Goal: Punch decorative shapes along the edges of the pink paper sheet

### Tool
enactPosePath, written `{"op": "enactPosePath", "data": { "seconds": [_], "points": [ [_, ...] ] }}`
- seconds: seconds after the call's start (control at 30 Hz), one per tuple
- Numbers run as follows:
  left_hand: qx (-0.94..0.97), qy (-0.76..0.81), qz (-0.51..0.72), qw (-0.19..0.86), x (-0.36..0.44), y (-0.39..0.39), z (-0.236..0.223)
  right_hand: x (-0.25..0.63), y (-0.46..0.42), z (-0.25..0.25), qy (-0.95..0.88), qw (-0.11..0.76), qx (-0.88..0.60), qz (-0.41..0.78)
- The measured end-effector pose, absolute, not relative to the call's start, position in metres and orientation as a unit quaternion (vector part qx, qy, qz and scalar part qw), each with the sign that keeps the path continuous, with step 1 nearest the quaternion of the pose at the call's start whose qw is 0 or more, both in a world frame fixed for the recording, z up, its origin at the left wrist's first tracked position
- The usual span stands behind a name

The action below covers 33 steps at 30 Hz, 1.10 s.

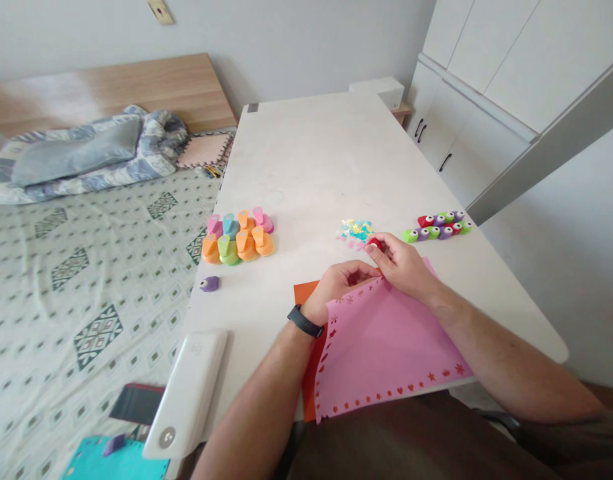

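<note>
My right hand [399, 261] grips a small red craft punch [374, 245] at the far edge of a pink paper sheet [391, 340]. Rows of cut-out shapes run along the sheet's left, near and part of its far edge. My left hand [339, 283], with a dark band at the wrist, is closed on the pink sheet's far edge beside the punch; its fingertips are partly hidden. Under the pink sheet lies an orange sheet [306, 291], showing at the left and through the holes. Just beyond the punch is a pile of small cut paper pieces [357, 230].
Large craft punches [239, 243] stand in two rows at left, with a purple punch [209, 284] nearer me. Small punches [439, 230] line up at right. A white power bank [189, 393] sits at the table's left edge. A bed [86, 280] adjoins the white table [316, 153].
</note>
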State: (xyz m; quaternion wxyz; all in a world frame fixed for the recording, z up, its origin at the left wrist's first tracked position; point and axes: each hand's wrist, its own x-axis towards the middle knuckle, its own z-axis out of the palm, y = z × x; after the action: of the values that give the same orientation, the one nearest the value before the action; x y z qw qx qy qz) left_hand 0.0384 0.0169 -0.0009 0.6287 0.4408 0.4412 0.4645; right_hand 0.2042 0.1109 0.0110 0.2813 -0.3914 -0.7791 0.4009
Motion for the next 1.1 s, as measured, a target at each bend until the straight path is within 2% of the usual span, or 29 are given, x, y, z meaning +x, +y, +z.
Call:
{"op": "enactPosePath", "data": {
  "seconds": [0.5, 1.1],
  "points": [
    [0.469, 0.430, 0.434, 0.638, 0.031, 0.015, 0.004, 0.204, 0.108, 0.014, -0.775, 0.284, -0.395, 0.403],
    [0.418, 0.416, 0.433, 0.682, 0.033, 0.015, 0.012, 0.205, 0.107, 0.017, -0.778, 0.284, -0.382, 0.410]
  ]
}}
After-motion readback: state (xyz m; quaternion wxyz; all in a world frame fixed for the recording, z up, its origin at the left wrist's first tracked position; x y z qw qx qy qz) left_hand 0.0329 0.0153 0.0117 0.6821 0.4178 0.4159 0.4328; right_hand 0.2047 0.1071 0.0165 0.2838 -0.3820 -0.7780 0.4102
